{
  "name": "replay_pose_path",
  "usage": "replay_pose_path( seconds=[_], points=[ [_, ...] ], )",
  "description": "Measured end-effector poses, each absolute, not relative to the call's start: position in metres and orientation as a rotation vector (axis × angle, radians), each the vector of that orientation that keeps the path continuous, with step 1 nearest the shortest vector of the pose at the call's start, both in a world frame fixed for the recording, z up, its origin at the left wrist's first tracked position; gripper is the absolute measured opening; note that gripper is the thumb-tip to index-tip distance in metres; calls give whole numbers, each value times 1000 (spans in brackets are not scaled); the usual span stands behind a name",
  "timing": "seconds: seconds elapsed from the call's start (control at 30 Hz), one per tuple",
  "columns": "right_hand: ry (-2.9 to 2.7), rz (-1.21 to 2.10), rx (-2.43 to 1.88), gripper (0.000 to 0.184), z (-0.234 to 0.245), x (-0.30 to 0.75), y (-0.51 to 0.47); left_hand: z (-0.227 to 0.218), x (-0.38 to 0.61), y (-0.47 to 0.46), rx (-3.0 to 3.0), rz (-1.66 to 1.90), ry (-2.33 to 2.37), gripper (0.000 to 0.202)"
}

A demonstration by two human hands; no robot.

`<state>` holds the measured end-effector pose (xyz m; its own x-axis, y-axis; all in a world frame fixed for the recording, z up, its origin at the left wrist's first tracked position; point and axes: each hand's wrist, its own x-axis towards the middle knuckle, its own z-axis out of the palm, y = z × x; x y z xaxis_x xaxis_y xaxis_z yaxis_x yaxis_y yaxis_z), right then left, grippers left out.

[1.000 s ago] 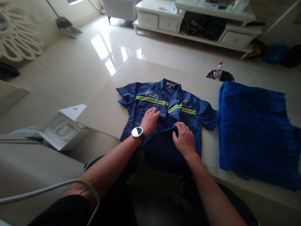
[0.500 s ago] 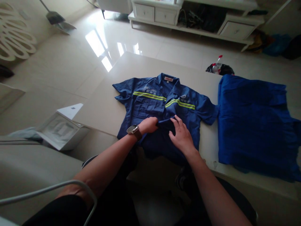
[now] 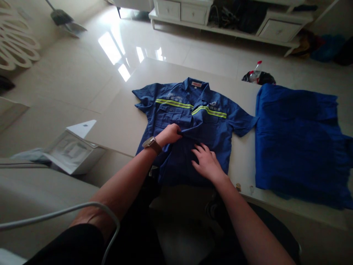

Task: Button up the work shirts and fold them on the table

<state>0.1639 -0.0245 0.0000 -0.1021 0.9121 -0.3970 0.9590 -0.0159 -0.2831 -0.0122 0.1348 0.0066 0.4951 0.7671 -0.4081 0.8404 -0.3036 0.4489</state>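
Observation:
A blue short-sleeved work shirt point(image 3: 171, 117) lies front side up on a pale table point(image 3: 116, 125), its collar pointing away from me. Yellow-green reflective stripes cross its chest. My left hand point(image 3: 171, 134), with a watch point(image 3: 151, 143) on the wrist, is closed on the shirt's front edge near the middle and pulls up a fold there. Lower and to the right, my right hand point(image 3: 206, 162) rests on the shirt front with its fingers spread. The shirt's bottom part hangs near the table's front edge, in shadow.
Brighter blue folded cloth point(image 3: 298, 143) lies at the table's right, against the shirt's sleeve. An open white box point(image 3: 74, 151) stands left of the table. Beyond are a bottle with a red cap point(image 3: 256, 73), a white cabinet point(image 3: 193, 14) and a dustpan point(image 3: 73, 29).
My right hand has moved down off the front edge and lies flatter on the shirt. My left hand has shifted slightly up and left, still gripping the cloth.

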Motion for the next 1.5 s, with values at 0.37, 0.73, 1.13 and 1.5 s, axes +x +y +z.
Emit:
replay_pose_path(
  seconds=[0.37,0.73,1.13,1.5],
  points=[
    [2025,-748,2107,58,-7,162,-25,7,-11,132,1977,-482,1156,12],
    [1983,-748,2183,59,-8,154,-26,9,-7,127,1970,-455,1222,13],
    [1986,-741,2217,59,-13,151,-27,9,-6,125,2099,-575,1080,24],
    [1970,-759,2205,58,-12,150,-25,12,-9,126,2267,-485,1153,23]
  ],
)
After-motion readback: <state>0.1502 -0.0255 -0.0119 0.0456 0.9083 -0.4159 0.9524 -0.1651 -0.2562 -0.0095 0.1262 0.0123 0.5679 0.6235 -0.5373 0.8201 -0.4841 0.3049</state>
